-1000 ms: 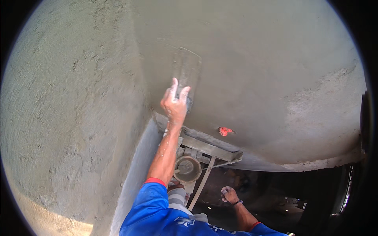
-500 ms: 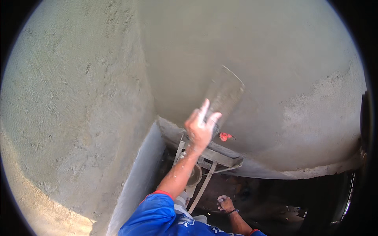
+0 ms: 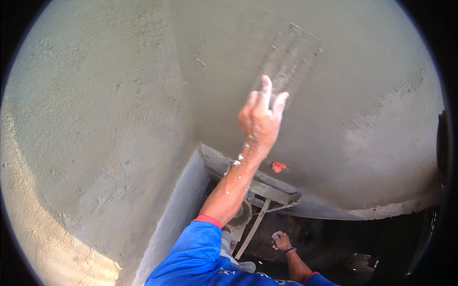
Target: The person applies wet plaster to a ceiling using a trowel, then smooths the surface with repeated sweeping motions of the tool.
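Note:
Stretched up to the wet grey plaster wall (image 3: 372, 66), my left hand (image 3: 261, 112) is closed round the grip of a plastering trowel (image 3: 292, 59). Its broad rectangular blade lies against the wall above my fingers, streaked with mortar and smeared by motion. The grip itself is hidden behind my hand. White mortar spatters cover my wrist and forearm. Low on the right, my right hand (image 3: 282, 241) hangs away from the wall with its fingers curled in. It wears a dark bracelet, and nothing shows in it.
A red scrap (image 3: 278, 167) sticks out of the wall beside my left forearm. Below stand a wooden frame (image 3: 274, 193) and a round bucket (image 3: 241, 214). To the left, a rougher plastered wall (image 3: 105, 119) meets this one at a corner, with a ledge (image 3: 179, 195) under it.
My left hand has slid the trowel up the wall and a little to the right. Mortar streaks now show on the blade. My right hand stays low, its fingers still curled.

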{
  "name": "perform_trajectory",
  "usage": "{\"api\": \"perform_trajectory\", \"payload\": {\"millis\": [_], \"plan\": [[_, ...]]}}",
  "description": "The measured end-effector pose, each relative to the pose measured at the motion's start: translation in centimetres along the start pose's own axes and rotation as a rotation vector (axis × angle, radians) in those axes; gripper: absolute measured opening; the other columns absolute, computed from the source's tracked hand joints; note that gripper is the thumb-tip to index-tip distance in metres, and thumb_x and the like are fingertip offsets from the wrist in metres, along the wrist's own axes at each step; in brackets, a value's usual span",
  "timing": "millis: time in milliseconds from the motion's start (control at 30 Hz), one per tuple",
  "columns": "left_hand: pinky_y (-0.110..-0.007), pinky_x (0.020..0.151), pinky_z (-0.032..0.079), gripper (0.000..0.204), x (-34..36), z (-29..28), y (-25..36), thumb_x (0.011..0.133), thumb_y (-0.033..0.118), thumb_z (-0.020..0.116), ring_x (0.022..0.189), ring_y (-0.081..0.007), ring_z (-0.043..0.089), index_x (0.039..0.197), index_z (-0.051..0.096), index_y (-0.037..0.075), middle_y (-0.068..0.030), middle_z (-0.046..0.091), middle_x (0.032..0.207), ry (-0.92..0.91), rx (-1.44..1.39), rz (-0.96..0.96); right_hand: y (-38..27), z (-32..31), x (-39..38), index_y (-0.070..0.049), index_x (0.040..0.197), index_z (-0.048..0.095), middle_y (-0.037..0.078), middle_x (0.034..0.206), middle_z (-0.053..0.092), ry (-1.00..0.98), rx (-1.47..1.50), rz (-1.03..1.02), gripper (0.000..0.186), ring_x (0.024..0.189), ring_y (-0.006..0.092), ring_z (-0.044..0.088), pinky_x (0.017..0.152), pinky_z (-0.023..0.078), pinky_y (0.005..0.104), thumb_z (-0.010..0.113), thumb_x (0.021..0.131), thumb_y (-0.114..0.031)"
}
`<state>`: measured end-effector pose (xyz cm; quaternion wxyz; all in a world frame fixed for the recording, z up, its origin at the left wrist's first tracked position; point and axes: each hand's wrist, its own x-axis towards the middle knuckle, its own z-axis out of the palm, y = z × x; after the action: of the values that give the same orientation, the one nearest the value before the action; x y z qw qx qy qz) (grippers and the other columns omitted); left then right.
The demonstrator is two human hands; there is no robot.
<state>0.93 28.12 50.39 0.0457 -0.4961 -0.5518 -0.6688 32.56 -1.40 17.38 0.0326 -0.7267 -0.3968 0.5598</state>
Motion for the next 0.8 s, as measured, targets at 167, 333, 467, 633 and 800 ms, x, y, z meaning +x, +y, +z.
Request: {"api": "perform_trajectory", "payload": {"millis": [167, 333, 467, 633, 800], "plan": [[-0.034, 0.055, 0.046, 0.055, -4.6, -2.6, 0.2, 0.072, 0.020, 0.084, 0.056, -0.0196, 0.053, 0.120, 0.065, 0.002, -0.0083, 0.055, 0.068, -0.132, -0.099, 0.110, -2.2, 1.3, 0.3, -0.003, 0.104, 0.059, 0.009, 0.076, 0.066, -0.062, -0.120, -0.036, 0.017, 0.055, 0.0157, 0.065, 0.045, 0.055, 0.0282, 0.054, 0.095, -0.016], [-0.038, 0.072, 0.052, 0.043, 4.4, -8.2, -7.5, 0.079, 0.019, 0.077, 0.080, -0.0340, 0.067, 0.114, 0.065, -0.005, -0.0232, 0.068, 0.094, 0.154, -0.112, -0.041, -5.6, 2.1, 0.2, -0.003, 0.103, 0.060, 0.009, 0.076, 0.066, -0.088, -0.095, -0.122, 0.018, 0.054, 0.0151, 0.065, 0.046, 0.055, 0.0280, 0.055, 0.095, -0.018], [-0.037, 0.085, 0.050, 0.050, 8.5, -8.0, -11.0, 0.081, 0.025, 0.077, 0.095, -0.0305, 0.068, 0.118, 0.063, -0.006, -0.0273, 0.067, 0.104, 0.122, -0.148, -0.193, -5.6, 1.9, 1.0, -0.002, 0.103, 0.060, 0.008, 0.075, 0.066, -0.072, -0.108, -0.109, 0.017, 0.053, 0.0141, 0.064, 0.045, 0.054, 0.0279, 0.055, 0.095, -0.017], [-0.031, 0.086, 0.050, 0.049, 6.3, -5.8, -7.6, 0.084, 0.019, 0.075, 0.097, -0.0228, 0.067, 0.120, 0.060, -0.009, -0.0234, 0.068, 0.111, 0.036, -0.204, -0.253, -3.2, 1.1, 0.1, -0.003, 0.101, 0.060, 0.008, 0.075, 0.066, -0.044, -0.054, -0.081, 0.017, 0.053, 0.0143, 0.064, 0.046, 0.055, 0.0278, 0.054, 0.095, -0.017], [-0.039, 0.054, 0.046, 0.053, -5.3, 0.9, 0.4, 0.076, 0.026, 0.081, 0.059, -0.0259, 0.057, 0.122, 0.064, 0.004, -0.0106, 0.055, 0.071, -0.129, -0.088, 0.024, -0.4, 1.6, -0.3, -0.003, 0.101, 0.059, 0.009, 0.075, 0.066, -0.049, -0.064, -0.022, 0.016, 0.054, 0.0143, 0.064, 0.046, 0.055, 0.0278, 0.055, 0.094, -0.017]]}}
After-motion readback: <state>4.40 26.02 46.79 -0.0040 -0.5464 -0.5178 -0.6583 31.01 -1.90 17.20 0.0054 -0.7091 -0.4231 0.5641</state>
